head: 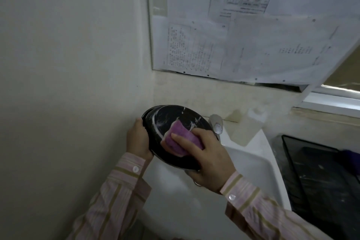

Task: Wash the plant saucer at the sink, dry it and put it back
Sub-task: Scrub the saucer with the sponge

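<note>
wall (68, 64) tight on the left, tap (216, 124) behind saucer (175, 122), sink basin (251, 163) open below

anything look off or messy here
Nothing spilled or damaged. The white streaks on the saucer look like suds from the sponge the right hand holds against it. Only the papers above the sink hang overlapped and crooked.
</note>
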